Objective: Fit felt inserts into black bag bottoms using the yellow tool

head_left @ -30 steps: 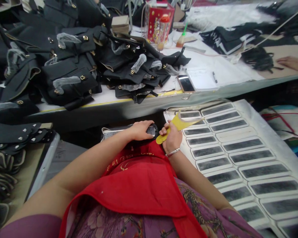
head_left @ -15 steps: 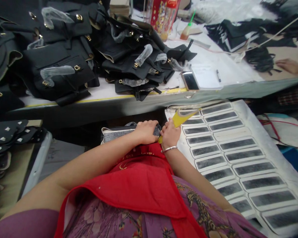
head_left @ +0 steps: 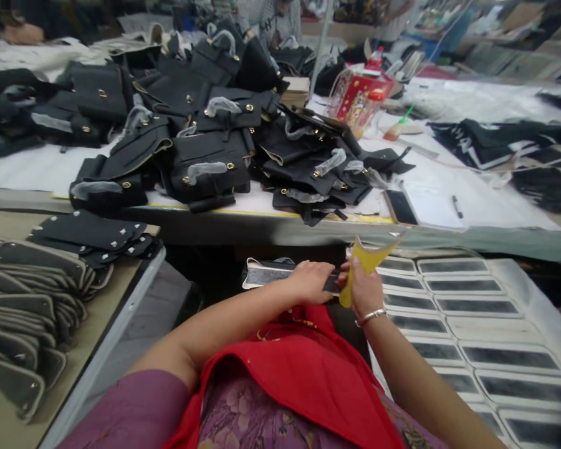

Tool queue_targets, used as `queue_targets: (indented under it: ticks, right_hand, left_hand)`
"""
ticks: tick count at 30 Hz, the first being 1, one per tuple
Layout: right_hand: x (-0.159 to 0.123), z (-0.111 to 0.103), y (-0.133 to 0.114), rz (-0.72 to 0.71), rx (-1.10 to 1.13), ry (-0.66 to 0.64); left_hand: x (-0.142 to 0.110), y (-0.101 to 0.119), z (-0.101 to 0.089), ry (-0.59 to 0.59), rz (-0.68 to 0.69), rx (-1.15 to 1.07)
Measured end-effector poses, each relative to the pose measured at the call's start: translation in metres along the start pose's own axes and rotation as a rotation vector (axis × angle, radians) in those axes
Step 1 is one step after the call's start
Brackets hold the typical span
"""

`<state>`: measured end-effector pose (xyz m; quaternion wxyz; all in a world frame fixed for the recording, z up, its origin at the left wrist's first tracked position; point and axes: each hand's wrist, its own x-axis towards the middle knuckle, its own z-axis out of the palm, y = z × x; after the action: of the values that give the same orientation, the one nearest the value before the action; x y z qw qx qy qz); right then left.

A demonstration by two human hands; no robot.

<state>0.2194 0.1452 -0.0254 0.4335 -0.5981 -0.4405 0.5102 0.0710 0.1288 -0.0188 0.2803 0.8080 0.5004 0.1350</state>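
My left hand lies over a dark, flat piece with a grey panel and white edging, its fingers curled over the piece. My hand and forearm hide part of it, and I cannot tell if it is a bag or a bag part. My right hand, with a silver bangle at the wrist, is closed around a yellow flat tool with a notched, flared end. That end points up and to the right. The right fingertips are close to the right end of the dark piece, where contact is unclear.
Black bags with plastic-wrapped hardware are heaped on the white table. A phone, paper and pen lie there too. White-edged panels lie in rows at right. Stacked dark pieces sit on a left-hand board.
The view has lifted and turned left, so more of the table and the left stack shows. The yellow tool now stands more upright in my right hand.
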Motion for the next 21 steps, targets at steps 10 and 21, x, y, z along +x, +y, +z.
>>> queue_targets:
  ticks: [10,21]
  right_hand:
    - [0.023,0.051,-0.049,0.053,-0.913,-0.807]
    - [0.063,0.161,-0.032,-0.658,-1.514,-0.92]
  left_hand:
    - [-0.112,-0.127,-0.001,0.565,-0.366,-0.992]
    - [-0.113,-0.104,0.01,0.598,-0.482,-1.171]
